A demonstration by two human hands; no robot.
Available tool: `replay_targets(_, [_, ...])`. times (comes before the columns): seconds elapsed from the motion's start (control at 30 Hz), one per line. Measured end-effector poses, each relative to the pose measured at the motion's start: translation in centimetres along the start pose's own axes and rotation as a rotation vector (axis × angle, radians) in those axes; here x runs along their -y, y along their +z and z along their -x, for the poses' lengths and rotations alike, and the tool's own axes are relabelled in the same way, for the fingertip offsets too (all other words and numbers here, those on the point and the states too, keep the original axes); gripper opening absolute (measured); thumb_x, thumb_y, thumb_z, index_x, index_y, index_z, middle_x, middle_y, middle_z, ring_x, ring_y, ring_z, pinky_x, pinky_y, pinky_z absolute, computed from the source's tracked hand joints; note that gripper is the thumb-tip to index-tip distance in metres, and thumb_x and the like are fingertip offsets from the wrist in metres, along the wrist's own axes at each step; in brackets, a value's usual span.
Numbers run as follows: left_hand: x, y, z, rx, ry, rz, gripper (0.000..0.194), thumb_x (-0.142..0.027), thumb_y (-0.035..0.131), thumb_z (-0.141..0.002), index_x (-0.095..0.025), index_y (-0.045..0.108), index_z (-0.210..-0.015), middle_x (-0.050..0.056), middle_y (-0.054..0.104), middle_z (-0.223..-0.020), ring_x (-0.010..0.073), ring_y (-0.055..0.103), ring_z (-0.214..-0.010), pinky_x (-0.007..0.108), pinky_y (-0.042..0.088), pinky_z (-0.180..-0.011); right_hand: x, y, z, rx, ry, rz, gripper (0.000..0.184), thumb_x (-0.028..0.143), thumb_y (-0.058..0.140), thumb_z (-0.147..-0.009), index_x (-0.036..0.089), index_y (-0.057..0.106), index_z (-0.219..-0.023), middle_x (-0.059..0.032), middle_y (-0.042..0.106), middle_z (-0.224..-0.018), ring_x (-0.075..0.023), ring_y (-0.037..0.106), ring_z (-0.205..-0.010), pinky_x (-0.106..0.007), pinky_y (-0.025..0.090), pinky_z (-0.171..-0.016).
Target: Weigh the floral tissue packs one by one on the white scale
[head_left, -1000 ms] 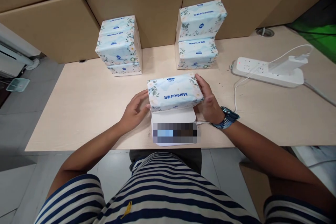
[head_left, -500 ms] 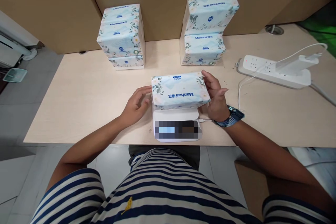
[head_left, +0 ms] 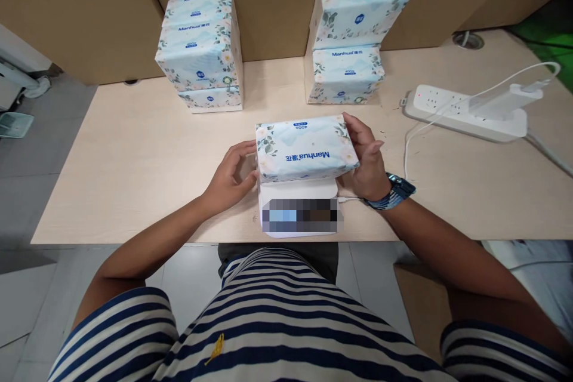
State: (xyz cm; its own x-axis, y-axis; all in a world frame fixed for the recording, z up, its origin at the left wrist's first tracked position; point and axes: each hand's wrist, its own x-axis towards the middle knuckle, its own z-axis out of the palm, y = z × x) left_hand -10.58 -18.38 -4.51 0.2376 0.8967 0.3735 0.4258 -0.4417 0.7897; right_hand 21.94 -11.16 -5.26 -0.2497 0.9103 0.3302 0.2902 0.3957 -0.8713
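Note:
A floral light-blue tissue pack point(head_left: 307, 149) lies across a white kitchen scale point(head_left: 298, 190), covering the scale's back part. My left hand point(head_left: 230, 178) is at the pack's left end, with fingers and thumb against its side. Around the right end curls my right hand point(head_left: 367, 161), its fingers along the far corner and its thumb raised. The pack is held between the two hands. The scale's display point(head_left: 301, 215) faces me, its reading blurred out. Whether the pack's full weight rests on the scale cannot be seen.
Two stacks of similar tissue packs, a left stack point(head_left: 199, 54) and a right stack point(head_left: 347, 74), stand before cardboard boxes point(head_left: 268, 6). To the right lies a white power strip point(head_left: 465, 113) with a plugged-in adapter and a cable point(head_left: 408, 149). The table edge point(head_left: 134, 243) is close to my body.
The view has tilted and shifted slightly, so everything sits a little higher. My left thumb has come closer to the pack's side. The pack stays over the scale.

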Motion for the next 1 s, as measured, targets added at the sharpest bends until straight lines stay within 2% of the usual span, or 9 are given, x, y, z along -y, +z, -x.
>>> replay_targets(0.13, [0.0,-0.6,-0.3,0.029,-0.064,0.078,0.052,-0.044,0.073,-0.102,-0.036,0.059,-0.151,0.01,0.057,-0.163,0.0308,0.052,-0.159,0.061,0.041,-0.137,0.3,-0.2,-0.3,0.057,-0.018,-0.116,0.095,0.097,0.031,-0.093,0.035,0.052,-0.162,-0.0082,0.059,-0.168,-0.0392,0.053,-0.159,-0.058,0.051,-0.129])
replay_targets(0.3, [0.5,-2.8,-1.2,0.147,-0.206,0.117,0.062,-0.051,0.088,-0.089,-0.035,0.066,-0.145,0.009,0.065,-0.158,0.0325,0.06,-0.152,0.061,0.045,-0.133,1.4,-0.9,-1.0,0.086,0.009,-0.119,0.1,0.1,0.036,-0.09,0.029,0.06,-0.156,-0.0102,0.066,-0.162,-0.0379,0.058,-0.154,-0.056,0.05,-0.129])
replay_targets(0.37, [0.9,-3.4,-1.5,0.153,-0.209,0.114,0.082,-0.053,0.093,-0.083,-0.038,0.057,-0.155,0.01,0.065,-0.159,0.0333,0.062,-0.15,0.059,0.049,-0.131,1.8,-1.6,-1.3,0.124,0.029,-0.083,0.098,0.1,0.039,-0.089,0.031,0.062,-0.156,-0.0086,0.068,-0.16,-0.0374,0.06,-0.152,-0.057,0.05,-0.129])
replay_targets(0.47, [1.5,-3.8,-1.7,0.141,-0.16,0.086,0.119,-0.055,0.098,-0.075,-0.045,0.03,-0.172,0.012,0.057,-0.167,0.0361,0.061,-0.151,0.057,0.053,-0.127,1.7,-3.2,-1.7,0.184,0.036,-0.007,0.089,0.095,0.051,-0.091,0.033,0.067,-0.152,-0.0087,0.073,-0.153,-0.0365,0.067,-0.144,-0.057,0.054,-0.125])
replay_targets(0.53, [1.9,-3.8,-1.7,0.14,-0.128,0.052,0.13,-0.056,0.1,-0.072,-0.048,0.02,-0.174,0.013,0.053,-0.17,0.0376,0.06,-0.152,0.057,0.053,-0.126,1.2,-4.3,-1.9,0.206,0.024,0.03,0.08,0.087,0.06,-0.093,0.033,0.068,-0.152,-0.009,0.076,-0.148,-0.0351,0.07,-0.139,-0.056,0.057,-0.122])
replay_targets(0.67, [2.0,-3.8,-1.7,0.145,-0.094,-0.003,0.135,-0.057,0.1,-0.071,-0.049,0.015,-0.175,0.013,0.049,-0.173,0.0397,0.056,-0.155,0.059,0.05,-0.128,0.6,-5.5,-2.1,0.257,-0.032,0.113,0.074,0.072,0.074,-0.092,0.035,0.065,-0.155,-0.0071,0.077,-0.146,-0.035,0.072,-0.136,-0.057,0.057,-0.121])
replay_targets(0.77, [1.7,-3.9,-1.7,0.156,-0.09,-0.019,0.134,-0.059,0.1,-0.071,-0.05,0.015,-0.175,0.011,0.047,-0.175,0.0413,0.053,-0.158,0.061,0.05,-0.128,0.8,-5.4,-2.2,0.322,-0.02,0.176,0.073,0.063,0.084,-0.087,0.035,0.068,-0.153,-0.0063,0.076,-0.148,-0.0373,0.071,-0.138,-0.059,0.058,-0.121])
replay_targets(0.9, [1.4,-3.8,-1.6,0.176,-0.113,-0.033,0.13,-0.059,0.098,-0.074,-0.051,0.015,-0.175,0.012,0.042,-0.178,0.0427,0.054,-0.157,0.062,0.052,-0.126,1.3,-5.3,-2.3,0.345,-0.012,0.165,0.074,0.057,0.089,-0.083,0.035,0.07,-0.151,-0.0054,0.075,-0.15,-0.0389,0.07,-0.14,-0.061,0.057,-0.122])
replay_targets(1.0, [1.2,-3.7,-1.5,0.183,-0.125,-0.051,0.131,-0.061,0.098,-0.074,-0.051,0.015,-0.175,0.012,0.027,-0.185,0.0438,0.05,-0.16,0.062,0.052,-0.127,1.1,-5.6,-2.4,0.376,0.032,0.128,0.078,0.054,0.091,-0.08,0.036,0.068,-0.153,-0.0048,0.073,-0.153,-0.0392,0.068,-0.143,-0.061,0.055,-0.125])
